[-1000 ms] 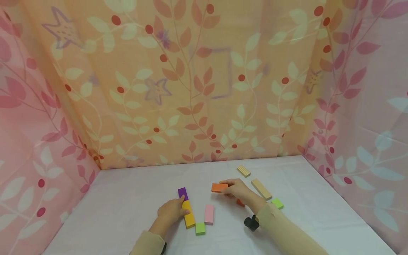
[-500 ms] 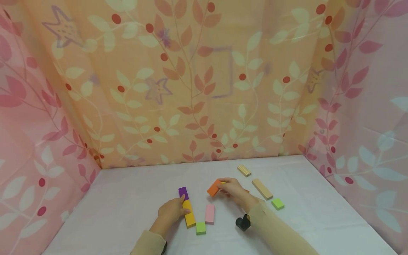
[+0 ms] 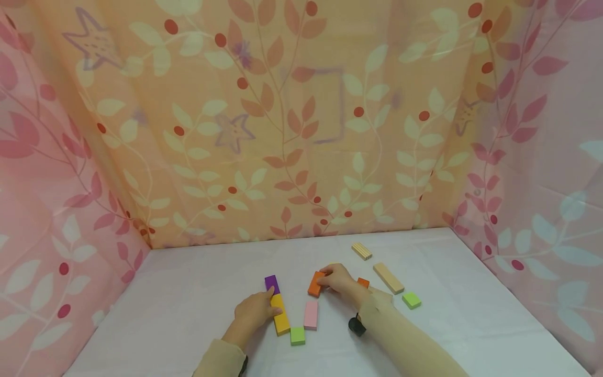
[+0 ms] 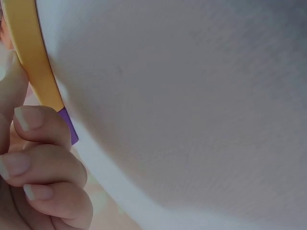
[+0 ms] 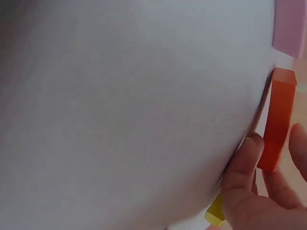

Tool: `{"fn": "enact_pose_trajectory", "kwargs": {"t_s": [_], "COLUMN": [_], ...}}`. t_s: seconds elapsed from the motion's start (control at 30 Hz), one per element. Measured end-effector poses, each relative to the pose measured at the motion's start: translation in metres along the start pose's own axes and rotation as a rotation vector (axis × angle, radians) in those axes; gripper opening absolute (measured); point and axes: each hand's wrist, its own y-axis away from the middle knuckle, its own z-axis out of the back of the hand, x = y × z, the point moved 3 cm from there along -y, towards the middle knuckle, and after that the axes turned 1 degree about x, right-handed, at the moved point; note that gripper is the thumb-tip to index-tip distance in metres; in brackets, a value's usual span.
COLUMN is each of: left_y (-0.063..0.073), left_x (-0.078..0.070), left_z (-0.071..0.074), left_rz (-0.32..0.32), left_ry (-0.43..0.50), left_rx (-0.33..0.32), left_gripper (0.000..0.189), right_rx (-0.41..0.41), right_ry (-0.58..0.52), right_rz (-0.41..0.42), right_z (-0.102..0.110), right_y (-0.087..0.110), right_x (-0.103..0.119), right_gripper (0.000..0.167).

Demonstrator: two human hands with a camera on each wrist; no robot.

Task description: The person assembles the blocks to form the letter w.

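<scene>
My left hand [image 3: 253, 312] rests at a yellow block [image 3: 281, 319] lying end to end with a purple block [image 3: 271, 283]. Its thumb lies on the yellow one, and its fingers curl near the join, as the left wrist view [image 4: 48, 158] also shows. My right hand [image 3: 340, 281] pinches an orange block [image 3: 316, 284] between thumb and fingers, just beyond the far end of a pink block [image 3: 311, 314]. A green square block [image 3: 298, 336] sits between the near ends of the yellow and pink blocks. In the right wrist view, a small gap separates orange [image 5: 279, 120] from pink [image 5: 289, 24].
Behind the right hand a second yellow block [image 5: 216, 211] is partly hidden. Another orange block [image 3: 363, 283] shows beside the right forearm. Farther right lie a ridged wooden piece [image 3: 361, 251], a plain wooden block [image 3: 388, 278] and a green block [image 3: 412, 300]. Patterned curtains enclose the white table.
The right hand has moved slightly left and turned the orange block from crosswise to nearly lengthwise, bringing it close to the pink block's far end. The left hand has stayed in place.
</scene>
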Motion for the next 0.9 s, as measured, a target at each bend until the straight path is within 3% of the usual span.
{"fn": "enact_pose_trajectory", "kwargs": {"t_s": [0.2,0.37,0.9], "left_y": [0.0004,0.0018,0.0038], "left_x": [0.0000,-0.0015,-0.0031], "left_z": [0.0005,0.0023,0.0048], "left_rz": [-0.005,-0.008,-0.024], "left_ry": [0.004,0.008,0.011], "left_rx": [-0.003,0.000,-0.008], "left_gripper": [0.069,0.069,0.068], "right_rx": [-0.056,-0.056,0.041], "right_ry": [0.115,0.185,0.181], "right_rz": [-0.004,-0.041,-0.042], "right_z": [0.0006,-0.0020,-0.0012], "right_y": [0.0008,0.0012,-0.0007], "right_x": [-0.0021,-0.0025,-0.0005], "right_gripper": [0.037,0.036,0.039]}}
